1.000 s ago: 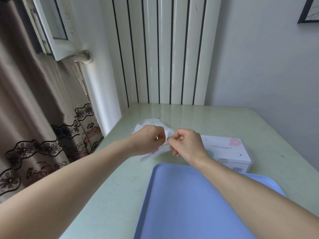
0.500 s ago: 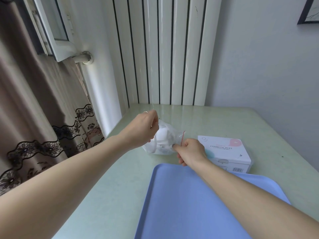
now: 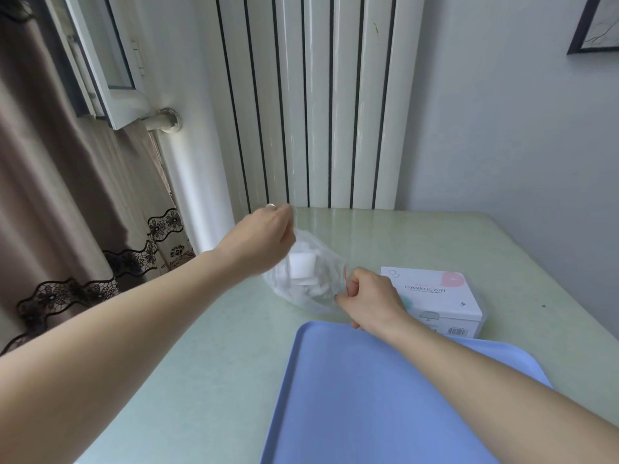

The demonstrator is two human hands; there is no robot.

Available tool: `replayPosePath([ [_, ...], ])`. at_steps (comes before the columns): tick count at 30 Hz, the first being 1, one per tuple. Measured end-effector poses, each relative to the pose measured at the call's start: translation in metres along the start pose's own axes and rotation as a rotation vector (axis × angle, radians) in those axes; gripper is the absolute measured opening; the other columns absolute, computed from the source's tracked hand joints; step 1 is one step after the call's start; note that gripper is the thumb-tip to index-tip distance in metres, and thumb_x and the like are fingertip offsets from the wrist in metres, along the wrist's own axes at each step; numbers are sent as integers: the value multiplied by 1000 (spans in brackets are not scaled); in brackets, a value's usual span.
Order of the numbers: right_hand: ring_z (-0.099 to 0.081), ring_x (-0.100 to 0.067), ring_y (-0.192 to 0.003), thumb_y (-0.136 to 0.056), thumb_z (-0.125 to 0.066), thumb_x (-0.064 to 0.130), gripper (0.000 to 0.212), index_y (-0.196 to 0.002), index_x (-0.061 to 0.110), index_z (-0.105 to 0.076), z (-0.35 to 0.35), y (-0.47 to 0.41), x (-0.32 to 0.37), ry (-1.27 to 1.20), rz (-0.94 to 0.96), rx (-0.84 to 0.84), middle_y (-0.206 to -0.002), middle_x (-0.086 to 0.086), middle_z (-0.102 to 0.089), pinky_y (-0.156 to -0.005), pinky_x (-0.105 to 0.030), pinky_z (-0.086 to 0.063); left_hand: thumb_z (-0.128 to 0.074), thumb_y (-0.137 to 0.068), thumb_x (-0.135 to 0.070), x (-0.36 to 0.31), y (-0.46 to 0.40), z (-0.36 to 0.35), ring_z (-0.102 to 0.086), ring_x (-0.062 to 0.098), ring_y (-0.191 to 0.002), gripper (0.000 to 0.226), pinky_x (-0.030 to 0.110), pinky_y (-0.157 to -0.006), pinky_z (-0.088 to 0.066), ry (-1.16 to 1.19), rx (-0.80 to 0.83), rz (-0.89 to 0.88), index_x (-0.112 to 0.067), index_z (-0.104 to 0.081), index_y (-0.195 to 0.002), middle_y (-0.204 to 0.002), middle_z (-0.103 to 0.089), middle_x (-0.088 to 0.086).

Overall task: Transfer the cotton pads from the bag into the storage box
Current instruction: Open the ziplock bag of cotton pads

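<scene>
Two hands hold a clear plastic zip bag [image 3: 303, 279] just above the pale green tabletop [image 3: 214, 336], at the far edge of a blue tray [image 3: 368, 396]. The left hand [image 3: 259, 241] pinches the upper far side of the bag's mouth and the right hand [image 3: 370, 296] has its fingers curled round the near side, by the thin red seal strip; together they spread the opening.

Inside lie white cotton pads [image 3: 301, 262], loosely heaped and partly blurred by the film, so their count cannot be told. They look very light, soft and compressible, with no risk of breakage, though a stack would probably fan apart or shed a pad if pinched by one corner; a grip across the flat faces of a small stack seems safest. The bag itself is thin, limp and likely slippery, so it is best held at the stiffer sealed rim, as now.

Just right of the right hand sits the storage box [image 3: 435, 296], white with a pink round mark, its lid closed. It reads "COSMETIC PUFF"; the smaller line beneath and the barcode label on its front are too small to read.
</scene>
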State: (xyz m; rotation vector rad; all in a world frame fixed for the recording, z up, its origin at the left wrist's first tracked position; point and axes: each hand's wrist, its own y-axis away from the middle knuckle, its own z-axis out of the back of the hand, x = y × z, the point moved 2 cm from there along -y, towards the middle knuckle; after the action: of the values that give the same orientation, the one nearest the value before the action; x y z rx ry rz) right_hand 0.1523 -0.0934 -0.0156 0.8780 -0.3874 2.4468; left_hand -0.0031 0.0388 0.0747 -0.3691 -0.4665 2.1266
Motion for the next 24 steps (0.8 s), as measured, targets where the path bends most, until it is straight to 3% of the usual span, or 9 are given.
replayPosePath([
  [4, -66, -31, -73, -82, -61, 35, 28, -64, 21, -44, 3, -2, 2, 36, 26, -7, -67, 0, -61, -65, -36, -52, -48, -86, -29, -14, 7, 1, -57, 30, -76, 12, 38, -63, -49, -112, 223, -4, -20, -47, -79, -77, -52, -2],
  [7, -70, -29, -65, -81, -59, 32, 23, -64, 21, -47, 4, 1, -2, 27, 4, 85, -68, -3, -69, -64, -36, -55, -50, -85, -34, -18, 8, 3, -55, 27, -72, 19, 32, -60, -41, -173, 338, 18, -21, -46, -71, -71, -51, -3],
  [10, -62, -19, -47, -80, -58, 25, 16, -67, 17, -55, 17, 8, -9, 48, -47, 264, -68, -2, -72, -50, -23, -47, -50, -85, -35, -25, 8, 2, -46, 24, -65, 23, 31, -59, -38, -158, 440, 40, -19, -43, -69, -69, -50, -2],
  [13, -56, -16, -47, -80, -62, 25, 16, -71, 14, -56, 40, 14, -15, 40, -66, 374, -66, -1, -69, -47, -21, -43, -51, -87, -38, -51, 4, -1, -47, 24, -67, 24, 31, -57, -37, -80, 428, -19, -20, -44, -74, -71, -52, -1],
  [15, -57, -18, -51, -80, -62, 23, 12, -73, 16, -55, 60, 9, -25, 34, -61, 231, -67, -1, -66, -52, -24, -43, -55, -86, -40, -70, -1, -8, -54, 23, -75, 21, 35, -64, -48, 26, 398, -63, -20, -49, -86, -81, -58, -2],
  [17, -63, -23, -68, -81, -57, 21, 6, -79, 20, -52, 80, 4, -38, 114, -14, 7, -78, 0, -65, -62, -30, -47, -59, -84, -42, -87, -4, -22, -58, 20, -85, 26, 41, -79, -53, 90, 405, -100, -24, -52, -102, -97, -59, -5],
  [20, -58, -28, -93, -91, -51, 23, 14, -104, 18, -52, 101, 3, -62, 212, 32, -250, -102, -1, -60, -72, -34, -46, -63, -85, -44, -112, -6, -49, -58, 20, -99, 54, 39, -89, -52, 82, 463, -106, -29, -45, -133, -125, -52, -6],
  [22, -49, -29, -115, -96, -49, 29, 35, -129, 18, -48, 104, 5, -80, 243, -47, -267, -124, -7, -51, -83, -36, -44, -63, -86, -47, -128, -5, -68, -55, 21, -108, 70, 36, -91, -50, 43, 480, -114, -30, -34, -147, -140, -45, -4],
  [24, -37, -31, -130, -99, -44, 38, 52, -148, 23, -33, 99, 8, -96, 228, -179, -171, -141, -11, -40, -95, -39, -40, -62, -87, -51, -140, -4, -87, -50, 24, -123, 78, 35, -95, -46, -35, 478, -143, -30, -26, -153, -147, -40, 0],
])
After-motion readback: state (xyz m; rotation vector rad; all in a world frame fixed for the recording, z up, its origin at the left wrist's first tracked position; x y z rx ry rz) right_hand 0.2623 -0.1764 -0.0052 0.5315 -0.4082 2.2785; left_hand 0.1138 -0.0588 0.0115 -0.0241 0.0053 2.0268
